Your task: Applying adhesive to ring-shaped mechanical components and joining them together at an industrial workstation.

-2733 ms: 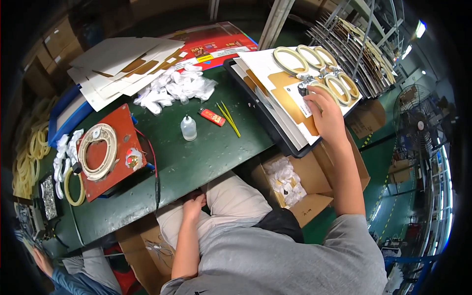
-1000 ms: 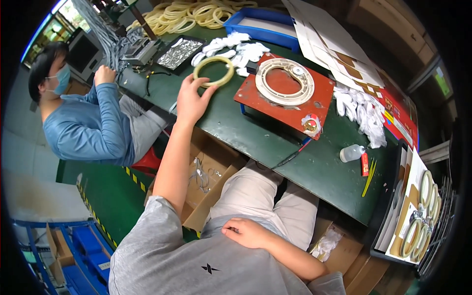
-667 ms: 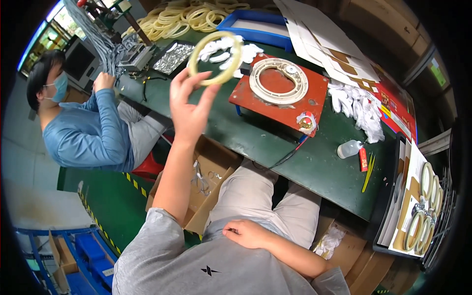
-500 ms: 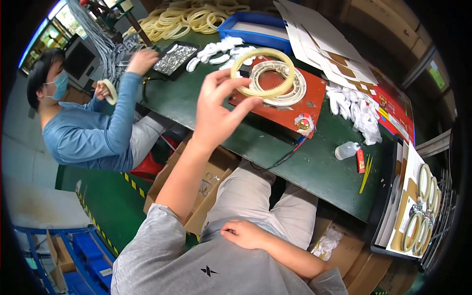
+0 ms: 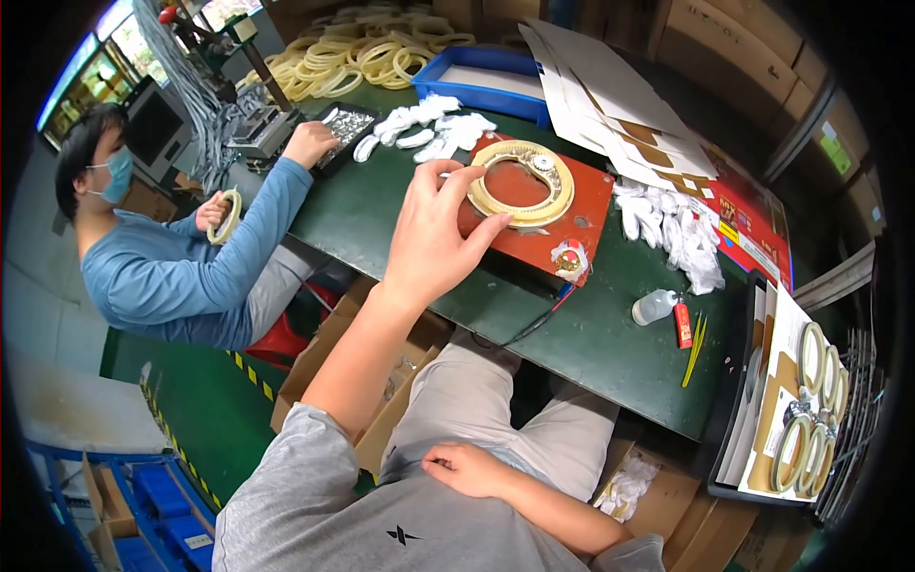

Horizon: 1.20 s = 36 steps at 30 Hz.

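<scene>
A pale yellow ring (image 5: 545,212) lies over the round fixture on a red-brown block (image 5: 593,205). My left hand (image 5: 429,229) has its thumb and fingers closed at the ring's left edge. A small white gear (image 5: 543,165) shows inside the ring at its upper right. Back on my lap, against the grey shirt, rests my right hand (image 5: 467,469), its fingers loosely bent and holding nothing I can see. On the block's front right corner sits a red and gold button (image 5: 570,257), with a cable below it.
Right of the block are white gloves (image 5: 672,229), a clear bottle (image 5: 653,307), a red tube (image 5: 682,324) and yellow tweezers (image 5: 696,351). Behind stand a blue tray (image 5: 477,81) and several yellow rings (image 5: 353,62). A co-worker (image 5: 191,253) at left reaches into a dark parts tray (image 5: 345,133).
My left hand has lowered the yellow ring from above the block onto its round fixture. The co-worker's arm has reached further right to the parts tray. My right hand stays on my lap.
</scene>
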Available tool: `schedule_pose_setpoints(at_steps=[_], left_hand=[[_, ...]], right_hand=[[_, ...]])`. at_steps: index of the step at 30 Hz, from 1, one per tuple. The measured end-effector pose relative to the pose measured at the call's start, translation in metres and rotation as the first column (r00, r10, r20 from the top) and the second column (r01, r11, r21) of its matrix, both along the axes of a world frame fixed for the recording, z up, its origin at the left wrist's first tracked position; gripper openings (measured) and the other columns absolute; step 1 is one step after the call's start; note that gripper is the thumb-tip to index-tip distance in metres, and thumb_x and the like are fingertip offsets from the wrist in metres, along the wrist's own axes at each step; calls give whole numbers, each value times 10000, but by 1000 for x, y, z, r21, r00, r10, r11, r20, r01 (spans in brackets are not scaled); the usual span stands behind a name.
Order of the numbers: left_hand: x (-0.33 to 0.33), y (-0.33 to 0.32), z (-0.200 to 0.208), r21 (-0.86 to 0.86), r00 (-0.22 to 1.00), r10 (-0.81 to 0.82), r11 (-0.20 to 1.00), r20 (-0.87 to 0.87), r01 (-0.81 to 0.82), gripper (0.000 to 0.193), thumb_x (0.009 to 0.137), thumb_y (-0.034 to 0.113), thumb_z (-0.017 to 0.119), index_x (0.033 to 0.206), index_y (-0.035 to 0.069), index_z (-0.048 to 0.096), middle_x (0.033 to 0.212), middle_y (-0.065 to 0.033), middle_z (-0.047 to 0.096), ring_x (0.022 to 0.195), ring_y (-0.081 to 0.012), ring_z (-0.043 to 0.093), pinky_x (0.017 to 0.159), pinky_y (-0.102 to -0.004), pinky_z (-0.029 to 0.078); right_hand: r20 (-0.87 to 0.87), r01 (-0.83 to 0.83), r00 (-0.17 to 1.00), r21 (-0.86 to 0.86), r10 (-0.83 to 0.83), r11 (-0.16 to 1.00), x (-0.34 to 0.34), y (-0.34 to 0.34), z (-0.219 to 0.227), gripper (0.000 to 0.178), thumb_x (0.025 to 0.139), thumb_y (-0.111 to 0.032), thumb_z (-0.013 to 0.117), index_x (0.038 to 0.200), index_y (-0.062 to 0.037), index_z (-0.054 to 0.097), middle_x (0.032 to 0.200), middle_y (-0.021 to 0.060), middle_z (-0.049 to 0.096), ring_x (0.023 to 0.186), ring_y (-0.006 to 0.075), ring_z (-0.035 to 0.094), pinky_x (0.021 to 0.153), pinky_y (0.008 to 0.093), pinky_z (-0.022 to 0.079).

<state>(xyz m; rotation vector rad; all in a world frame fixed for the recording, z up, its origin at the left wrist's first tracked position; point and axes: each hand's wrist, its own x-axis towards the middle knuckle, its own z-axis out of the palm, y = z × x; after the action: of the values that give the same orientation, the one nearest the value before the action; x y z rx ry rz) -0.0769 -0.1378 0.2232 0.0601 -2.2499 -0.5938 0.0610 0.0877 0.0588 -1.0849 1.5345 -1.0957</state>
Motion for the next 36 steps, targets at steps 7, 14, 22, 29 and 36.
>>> schedule_pose_setpoints(at_steps=[7, 14, 22, 29, 36], left_hand=[[-22, 2, 36, -207, 991, 62, 975, -117, -86, 412, 842, 247, 775, 1125, -15, 631, 1129, -207, 594, 1056, -375, 579, 910, -455, 489], [-77, 13, -1, -339, 951, 56, 939, 304, 53, 743, 941, 689, 463, 1484, 183, 502, 1516, -318, 393, 1458, -462, 308, 1217, -533, 194], [-39, 36, 7, -250, 987, -144, 955, 71, 157, 575, 926, 389, 652, 1331, -10, 568, 1370, -248, 552, 1303, -420, 490, 1128, -505, 346], [13, 68, -30, -172, 938, -317, 925, 141, 339, 583, 908, 138, 650, 1421, -55, 451, 1436, -210, 518, 1346, -359, 487, 1143, -492, 342], [13, 76, -38, -127, 957, -267, 951, 112, 280, 601, 864, 45, 627, 1428, -54, 445, 1429, -212, 524, 1363, -370, 467, 1157, -498, 320]], right_hand=[[59, -16, 998, 79, 12, 997, -5, 0, 13, 232, 966, -237, 607, 1027, -24, 678, 988, 167, 693, 942, 359, 658, 817, 420, 526], [14, -3, 1000, 17, 3, 1000, -4, -2, 12, 217, 959, -219, 608, 1006, -20, 681, 971, 171, 690, 916, 362, 659, 799, 418, 524], [33, 41, 999, 1, -41, 999, -5, 2, 6, 217, 959, -221, 607, 1009, -22, 677, 962, 169, 690, 917, 357, 655, 803, 407, 523], [45, 5, 999, 40, -6, 999, -8, -4, 8, 222, 951, -212, 614, 1007, -7, 675, 968, 166, 699, 914, 343, 665, 794, 404, 526], [69, -4, 998, 44, 1, 999, -7, -8, 6, 218, 936, -202, 619, 1001, -7, 691, 955, 177, 710, 892, 349, 678, 788, 397, 534]])
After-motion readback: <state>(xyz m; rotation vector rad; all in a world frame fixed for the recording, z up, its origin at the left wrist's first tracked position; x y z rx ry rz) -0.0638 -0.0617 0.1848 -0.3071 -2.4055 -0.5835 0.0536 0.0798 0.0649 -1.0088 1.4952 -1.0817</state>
